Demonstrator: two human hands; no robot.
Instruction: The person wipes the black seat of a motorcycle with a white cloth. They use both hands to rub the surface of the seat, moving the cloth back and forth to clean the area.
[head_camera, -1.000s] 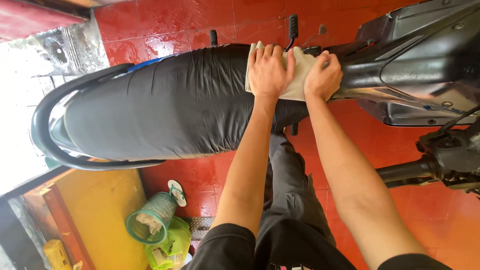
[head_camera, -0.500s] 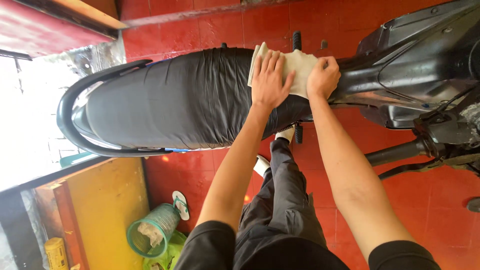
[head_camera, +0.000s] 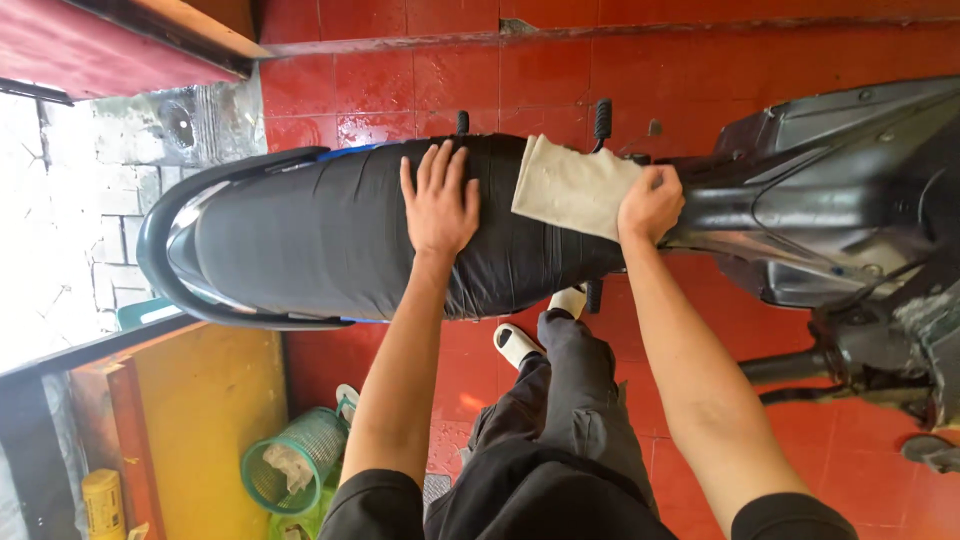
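A black motorcycle seat (head_camera: 320, 235) lies across the view, with the dark body panels (head_camera: 820, 190) to the right. My left hand (head_camera: 438, 200) rests flat on the middle of the seat, fingers spread and holding nothing. My right hand (head_camera: 650, 205) grips one edge of a beige cloth (head_camera: 572, 187) that lies on the front part of the seat. A grab rail (head_camera: 165, 250) curves around the seat's rear end at the left.
Red floor tiles (head_camera: 400, 70) surround the bike. My legs in dark trousers and white shoes (head_camera: 520, 345) stand below the seat. A green mesh basket (head_camera: 295, 460) and a yellow panel (head_camera: 200, 420) sit at the lower left. Foot pegs (head_camera: 602, 118) stick out on the far side.
My left hand has left the cloth and slid leftward onto the bare seat. My right hand stays on the cloth's edge. The camera has shifted slightly.
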